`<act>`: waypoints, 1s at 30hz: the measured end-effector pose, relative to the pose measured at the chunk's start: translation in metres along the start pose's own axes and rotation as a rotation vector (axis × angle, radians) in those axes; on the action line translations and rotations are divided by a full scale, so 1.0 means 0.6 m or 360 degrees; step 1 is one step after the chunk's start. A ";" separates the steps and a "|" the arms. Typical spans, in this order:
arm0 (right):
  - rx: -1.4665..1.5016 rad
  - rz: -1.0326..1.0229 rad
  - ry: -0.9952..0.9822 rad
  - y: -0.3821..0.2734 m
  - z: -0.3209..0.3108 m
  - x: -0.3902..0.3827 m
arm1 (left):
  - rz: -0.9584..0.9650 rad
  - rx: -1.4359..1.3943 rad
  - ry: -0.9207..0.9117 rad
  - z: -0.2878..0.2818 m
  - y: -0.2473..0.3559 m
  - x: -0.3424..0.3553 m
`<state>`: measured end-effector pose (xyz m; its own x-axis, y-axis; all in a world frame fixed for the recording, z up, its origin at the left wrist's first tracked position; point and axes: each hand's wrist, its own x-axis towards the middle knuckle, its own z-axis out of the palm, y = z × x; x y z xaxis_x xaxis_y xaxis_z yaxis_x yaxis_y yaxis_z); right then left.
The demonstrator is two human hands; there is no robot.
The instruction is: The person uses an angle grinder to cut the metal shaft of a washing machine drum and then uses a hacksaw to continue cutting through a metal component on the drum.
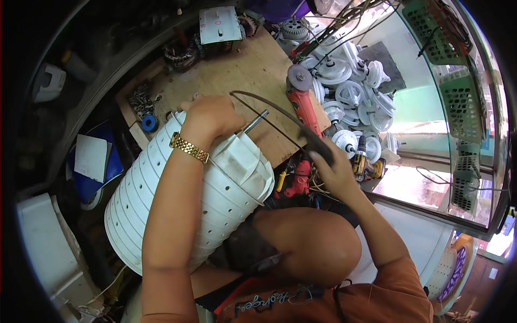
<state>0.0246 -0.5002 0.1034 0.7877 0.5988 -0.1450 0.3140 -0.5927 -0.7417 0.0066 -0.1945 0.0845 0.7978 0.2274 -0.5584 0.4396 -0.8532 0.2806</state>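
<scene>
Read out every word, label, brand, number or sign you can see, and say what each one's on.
Orange-brown cloth shirt: pale script lettering, upside down in this view; I won't quote it.
White rectangular panel: small marks, too small to read.
Red angle grinder: nothing clear enough to read.
I can't make out any other text.

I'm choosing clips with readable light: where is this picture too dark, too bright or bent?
Head view: deep shadow swallows much of the upper left; head view: daylight washes out parts of the window at right; head view: the green baskets bow along the fisheye's dark rim; head view: the white drum and the saw in the right hand read fairly clearly.
</scene>
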 end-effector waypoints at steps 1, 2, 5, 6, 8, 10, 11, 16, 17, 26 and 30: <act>0.0056 -0.0043 0.0115 0.030 0.043 0.046 | 0.0059 -0.0007 0.0003 0.005 0.020 0.002; 0.0112 -0.0123 0.0223 0.053 0.082 0.096 | 0.0034 0.0005 0.0106 0.009 0.036 0.001; -0.0021 -0.0174 0.0204 0.047 0.135 0.120 | -0.0058 -0.0070 0.0061 -0.011 -0.005 -0.014; -0.0006 -0.0196 0.0178 0.036 0.124 0.091 | -0.0062 -0.0174 -0.0087 -0.012 -0.021 -0.020; -0.0024 -0.0087 0.0054 -0.003 0.033 0.015 | -0.0088 -0.0187 -0.0031 -0.007 -0.021 -0.011; 0.0162 0.0264 -0.0096 -0.031 -0.017 -0.041 | -0.0062 -0.0044 -0.0030 -0.010 -0.027 -0.007; 0.0170 0.0265 -0.0090 -0.022 -0.012 -0.030 | -0.0060 -0.0034 -0.0029 -0.009 -0.023 0.000; 0.0054 -0.0241 0.0336 0.073 0.100 0.114 | 0.0047 -0.0035 0.0170 0.003 0.026 0.011; 0.0082 -0.0185 0.0227 0.054 0.116 0.120 | 0.0001 -0.0019 0.0181 0.000 0.001 0.006; 0.0108 0.0074 -0.0039 0.000 0.019 0.013 | 0.0020 0.0023 0.0070 0.001 0.001 -0.004; 0.0029 -0.0130 0.0237 0.059 0.112 0.125 | -0.0026 -0.0096 0.0016 -0.008 0.010 0.009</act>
<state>0.0591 -0.4401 0.0219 0.8300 0.5576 0.0140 0.3719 -0.5345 -0.7590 0.0155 -0.1963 0.0872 0.7945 0.2460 -0.5553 0.4762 -0.8197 0.3183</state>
